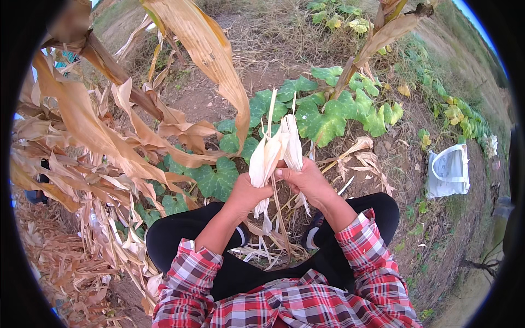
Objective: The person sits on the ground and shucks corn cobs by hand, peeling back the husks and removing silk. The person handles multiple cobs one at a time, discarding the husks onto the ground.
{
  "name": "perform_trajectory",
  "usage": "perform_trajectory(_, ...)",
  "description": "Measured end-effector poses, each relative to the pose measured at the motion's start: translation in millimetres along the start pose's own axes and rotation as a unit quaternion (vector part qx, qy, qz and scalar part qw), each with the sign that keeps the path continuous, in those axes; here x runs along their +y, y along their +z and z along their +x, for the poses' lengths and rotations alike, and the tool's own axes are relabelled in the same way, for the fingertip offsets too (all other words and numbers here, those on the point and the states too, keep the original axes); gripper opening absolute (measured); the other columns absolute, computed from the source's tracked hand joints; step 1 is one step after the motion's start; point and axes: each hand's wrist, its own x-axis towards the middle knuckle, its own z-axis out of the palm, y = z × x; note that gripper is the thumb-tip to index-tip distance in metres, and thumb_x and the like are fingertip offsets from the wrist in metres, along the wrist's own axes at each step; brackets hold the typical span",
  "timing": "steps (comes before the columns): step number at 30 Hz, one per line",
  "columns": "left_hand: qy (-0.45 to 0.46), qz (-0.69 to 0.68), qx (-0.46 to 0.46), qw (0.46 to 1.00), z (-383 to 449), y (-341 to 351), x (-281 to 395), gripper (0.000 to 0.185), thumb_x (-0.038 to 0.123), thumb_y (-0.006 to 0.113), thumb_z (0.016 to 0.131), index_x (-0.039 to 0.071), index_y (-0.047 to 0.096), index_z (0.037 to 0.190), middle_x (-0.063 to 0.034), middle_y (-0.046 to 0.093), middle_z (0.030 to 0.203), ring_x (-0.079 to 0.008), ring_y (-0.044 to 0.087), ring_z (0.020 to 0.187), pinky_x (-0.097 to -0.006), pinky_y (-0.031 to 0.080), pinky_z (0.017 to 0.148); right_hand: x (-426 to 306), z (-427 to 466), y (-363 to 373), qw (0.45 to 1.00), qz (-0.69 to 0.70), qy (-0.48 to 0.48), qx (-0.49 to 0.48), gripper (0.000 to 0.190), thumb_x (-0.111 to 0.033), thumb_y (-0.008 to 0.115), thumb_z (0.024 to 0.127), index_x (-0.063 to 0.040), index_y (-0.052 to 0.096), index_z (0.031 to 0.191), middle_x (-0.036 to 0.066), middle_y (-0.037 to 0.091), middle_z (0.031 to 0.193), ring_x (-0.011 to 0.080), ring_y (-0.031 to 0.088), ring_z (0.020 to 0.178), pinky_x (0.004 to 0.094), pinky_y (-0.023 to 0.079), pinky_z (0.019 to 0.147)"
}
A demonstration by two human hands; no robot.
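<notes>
Pale dry corn husks (267,158) stand upright between my two hands, in front of my bent knees. My left hand (249,190) grips the left bunch of husk near its lower end. In my right hand (307,179) is a second bunch of dry husk (292,139), pinched between thumb and fingers. The two hands nearly touch. A thin dry stalk (279,221) hangs down below them. Torn husk strips (260,250) lie on the ground between my feet. Whether a cob sits inside the husks is hidden.
Dry corn stalks and leaves (98,127) crowd the left side, with a long leaf (213,57) arching close ahead. Green squash leaves (328,119) spread beyond my hands. A leaning corn stalk (361,53) rises ahead right. On the soil at right is a white bag (448,172).
</notes>
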Motion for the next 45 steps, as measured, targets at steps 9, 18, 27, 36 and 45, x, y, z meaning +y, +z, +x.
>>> perform_trajectory(9, 0.003, 0.007, -0.010, 1.000, 0.6, 6.8, -0.4, 0.037, -0.002, 0.060, 0.070, 0.000, 0.061, 0.107, -0.0005, 0.061, 0.092, -0.0080, 0.056, 0.079, -0.0225, 0.044, 0.069, 12.1, 5.0, -6.0, 1.000, -0.013, 0.028, 0.003, 0.014, -0.012, 0.067, 0.082, -0.003, 0.060, 0.092, -0.002, 0.057, 0.070, 0.0036, 0.043, 0.049, 0.0189, 0.031, 0.040)
perform_trajectory(18, -0.021, -0.075, -0.012, 0.997, 3.3, 3.2, -2.3, 0.020, 0.000, 0.063, 0.072, 0.003, 0.062, 0.092, 0.0000, 0.060, 0.084, -0.0082, 0.055, 0.073, -0.0227, 0.043, 0.066, 8.2, 3.7, -8.6, 0.999, -0.006, 0.030, 0.037, 0.007, -0.009, 0.059, 0.084, -0.004, 0.058, 0.088, 0.001, 0.059, 0.072, 0.0047, 0.044, 0.048, 0.0205, 0.032, 0.040)
perform_trajectory(27, -0.010, -0.128, -0.004, 0.992, 7.0, -7.6, 2.4, 0.020, -0.002, 0.060, 0.073, 0.003, 0.059, 0.092, -0.0012, 0.058, 0.083, -0.0100, 0.054, 0.071, -0.0245, 0.044, 0.065, 6.7, 5.2, -20.8, 0.994, 0.067, 0.019, 0.083, 0.018, -0.019, 0.061, 0.088, -0.005, 0.054, 0.079, 0.001, 0.055, 0.063, 0.0054, 0.038, 0.039, 0.0212, 0.028, 0.034)
perform_trajectory(36, -0.010, -0.082, 0.022, 0.996, 5.5, -10.4, 3.5, 0.027, 0.000, 0.065, 0.073, 0.002, 0.058, 0.099, -0.0018, 0.058, 0.088, -0.0096, 0.053, 0.073, -0.0239, 0.043, 0.067, 3.6, 7.8, -29.9, 0.991, 0.103, 0.009, 0.086, 0.016, -0.019, 0.062, 0.087, -0.005, 0.057, 0.082, 0.001, 0.057, 0.066, 0.0045, 0.041, 0.043, 0.0189, 0.029, 0.037)
perform_trajectory(45, -0.004, -0.039, 0.061, 0.997, 3.5, -6.6, 8.2, 0.025, 0.002, 0.069, 0.075, 0.002, 0.060, 0.098, -0.0016, 0.060, 0.086, -0.0088, 0.054, 0.073, -0.0232, 0.044, 0.068, 6.9, 8.6, -27.2, 0.995, 0.080, 0.005, 0.060, 0.016, -0.018, 0.066, 0.085, -0.003, 0.060, 0.087, 0.000, 0.056, 0.067, 0.0056, 0.045, 0.045, 0.0191, 0.030, 0.038)
